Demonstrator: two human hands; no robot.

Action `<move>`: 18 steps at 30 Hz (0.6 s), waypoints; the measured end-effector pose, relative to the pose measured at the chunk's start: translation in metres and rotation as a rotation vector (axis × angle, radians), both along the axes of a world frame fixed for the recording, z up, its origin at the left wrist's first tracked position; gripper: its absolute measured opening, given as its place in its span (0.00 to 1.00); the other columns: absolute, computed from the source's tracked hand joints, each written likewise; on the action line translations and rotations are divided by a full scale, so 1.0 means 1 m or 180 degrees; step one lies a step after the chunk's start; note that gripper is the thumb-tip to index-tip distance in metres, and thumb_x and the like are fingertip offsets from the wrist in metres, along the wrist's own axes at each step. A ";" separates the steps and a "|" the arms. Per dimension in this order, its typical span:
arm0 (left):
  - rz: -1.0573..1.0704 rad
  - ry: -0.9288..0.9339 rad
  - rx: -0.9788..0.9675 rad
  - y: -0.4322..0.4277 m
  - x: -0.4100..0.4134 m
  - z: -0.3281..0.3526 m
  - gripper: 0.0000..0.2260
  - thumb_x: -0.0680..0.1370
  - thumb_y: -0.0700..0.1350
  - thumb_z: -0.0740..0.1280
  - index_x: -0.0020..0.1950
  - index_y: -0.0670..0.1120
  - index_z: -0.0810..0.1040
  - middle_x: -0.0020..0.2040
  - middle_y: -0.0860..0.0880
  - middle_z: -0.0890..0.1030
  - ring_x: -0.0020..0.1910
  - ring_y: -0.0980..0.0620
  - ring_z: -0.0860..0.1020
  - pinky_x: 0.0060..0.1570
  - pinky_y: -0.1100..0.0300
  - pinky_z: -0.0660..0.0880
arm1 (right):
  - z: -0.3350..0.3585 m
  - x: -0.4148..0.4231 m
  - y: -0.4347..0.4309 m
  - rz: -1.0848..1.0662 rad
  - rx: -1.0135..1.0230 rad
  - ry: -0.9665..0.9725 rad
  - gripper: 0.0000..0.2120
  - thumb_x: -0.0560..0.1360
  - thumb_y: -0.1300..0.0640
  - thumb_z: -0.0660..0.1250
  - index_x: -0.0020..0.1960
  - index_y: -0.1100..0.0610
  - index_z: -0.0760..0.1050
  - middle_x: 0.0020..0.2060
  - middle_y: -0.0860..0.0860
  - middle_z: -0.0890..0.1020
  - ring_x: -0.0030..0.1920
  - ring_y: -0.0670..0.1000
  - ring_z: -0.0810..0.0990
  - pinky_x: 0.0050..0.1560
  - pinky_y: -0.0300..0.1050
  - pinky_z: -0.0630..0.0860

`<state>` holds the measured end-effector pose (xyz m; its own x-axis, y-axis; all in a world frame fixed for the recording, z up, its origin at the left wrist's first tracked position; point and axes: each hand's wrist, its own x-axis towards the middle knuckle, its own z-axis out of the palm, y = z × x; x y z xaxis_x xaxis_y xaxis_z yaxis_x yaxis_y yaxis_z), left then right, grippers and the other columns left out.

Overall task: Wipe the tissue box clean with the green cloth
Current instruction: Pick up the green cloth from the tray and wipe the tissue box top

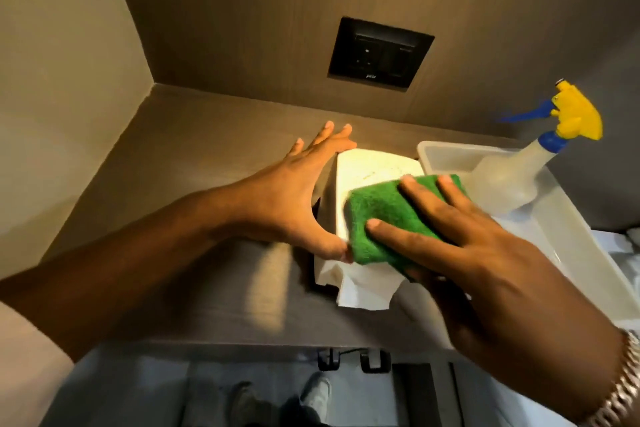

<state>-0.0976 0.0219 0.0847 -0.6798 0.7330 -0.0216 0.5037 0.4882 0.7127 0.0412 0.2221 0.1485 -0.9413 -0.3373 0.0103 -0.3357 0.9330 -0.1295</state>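
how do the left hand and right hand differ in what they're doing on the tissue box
The left hand holds nothing, its spread fingers bracing the left side of the tissue box; the right hand lies flat on the green cloth, pressing it onto the box's top. The right hand's wrist has a metal bracelet; the left hand's has none. Both have straight fingers.

Head view (wide-angle) looks steeply down, close over counter (194,156).
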 end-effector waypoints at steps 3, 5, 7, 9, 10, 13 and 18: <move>0.0130 -0.0182 -0.0044 0.000 0.001 0.004 0.58 0.54 0.63 0.79 0.76 0.59 0.49 0.79 0.61 0.41 0.75 0.61 0.33 0.76 0.49 0.41 | 0.004 -0.032 -0.012 -0.0055 0.0091 -0.0054 0.33 0.72 0.54 0.65 0.72 0.34 0.58 0.78 0.47 0.54 0.77 0.59 0.51 0.60 0.65 0.75; 0.0148 -0.0217 0.0013 0.001 0.004 0.005 0.58 0.54 0.62 0.79 0.76 0.59 0.50 0.79 0.61 0.42 0.77 0.56 0.35 0.76 0.46 0.42 | 0.008 -0.042 -0.004 -0.0298 0.0158 -0.0080 0.32 0.74 0.54 0.64 0.72 0.33 0.56 0.79 0.45 0.50 0.78 0.56 0.49 0.66 0.62 0.71; 0.0128 -0.0264 0.0088 0.002 0.003 0.003 0.58 0.54 0.61 0.80 0.76 0.59 0.51 0.80 0.60 0.43 0.77 0.55 0.36 0.77 0.46 0.41 | 0.011 -0.032 0.005 -0.0523 0.0234 -0.0135 0.33 0.74 0.53 0.64 0.72 0.32 0.54 0.79 0.46 0.49 0.78 0.57 0.51 0.67 0.61 0.70; 0.0101 -0.0424 0.0184 0.001 0.000 -0.001 0.58 0.53 0.60 0.81 0.76 0.60 0.51 0.80 0.59 0.45 0.78 0.55 0.39 0.77 0.49 0.45 | 0.010 -0.012 -0.003 -0.0531 0.0367 -0.0128 0.36 0.71 0.54 0.67 0.72 0.34 0.56 0.78 0.49 0.55 0.76 0.61 0.57 0.60 0.64 0.76; 0.0079 -0.0528 0.0281 0.000 -0.001 -0.004 0.58 0.53 0.60 0.81 0.75 0.60 0.51 0.80 0.60 0.46 0.78 0.56 0.41 0.76 0.54 0.47 | 0.008 -0.004 -0.009 -0.0481 0.0368 -0.0069 0.37 0.68 0.55 0.70 0.72 0.36 0.59 0.77 0.52 0.59 0.74 0.64 0.61 0.55 0.65 0.79; 0.0012 -0.0810 0.0641 -0.001 -0.005 -0.012 0.57 0.53 0.56 0.82 0.75 0.61 0.53 0.80 0.59 0.49 0.78 0.59 0.48 0.73 0.61 0.56 | 0.002 -0.001 -0.029 -0.0411 0.0382 0.0045 0.41 0.62 0.53 0.75 0.70 0.37 0.63 0.74 0.55 0.66 0.71 0.67 0.65 0.49 0.67 0.78; -0.0108 -0.1194 0.1164 0.000 -0.002 -0.021 0.51 0.55 0.49 0.84 0.71 0.64 0.60 0.70 0.64 0.70 0.69 0.62 0.70 0.61 0.69 0.71 | 0.004 -0.044 -0.039 -0.0679 0.0263 0.0027 0.34 0.71 0.45 0.66 0.72 0.34 0.54 0.78 0.51 0.55 0.76 0.64 0.54 0.65 0.64 0.68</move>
<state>-0.0995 0.0219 0.0634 -0.6502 0.7598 0.0026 0.1925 0.1615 0.9679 -0.0029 0.1829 0.1522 -0.9914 -0.1305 -0.0010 -0.1303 0.9903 -0.0477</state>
